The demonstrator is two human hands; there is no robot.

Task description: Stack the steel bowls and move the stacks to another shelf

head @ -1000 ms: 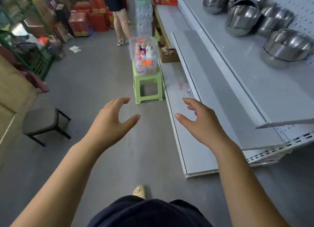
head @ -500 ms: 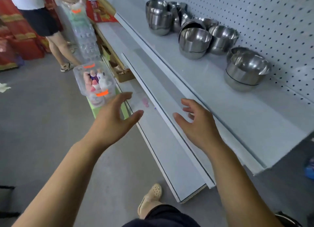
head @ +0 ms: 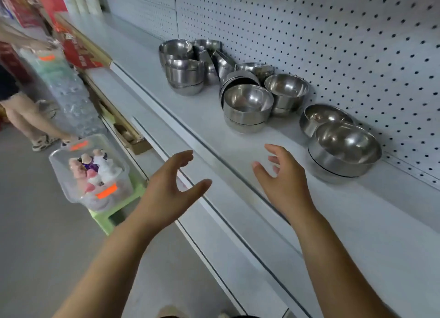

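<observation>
One bowl stack [head: 342, 158] near right hand [head: 284, 178]

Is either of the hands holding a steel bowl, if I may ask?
No, the left hand and right hand are open, apart from the steel bowls.

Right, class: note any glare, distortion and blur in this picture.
Head view: glare spots inside the steel bowls; pegboard holes stretch toward the right edge, wide-angle distortion; the clear plastic box at left looks soft.

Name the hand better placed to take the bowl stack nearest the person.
Right, probably. The right hand hangs open over the shelf beside the nearest bowl stack; the left hand is outside its front edge.
</observation>
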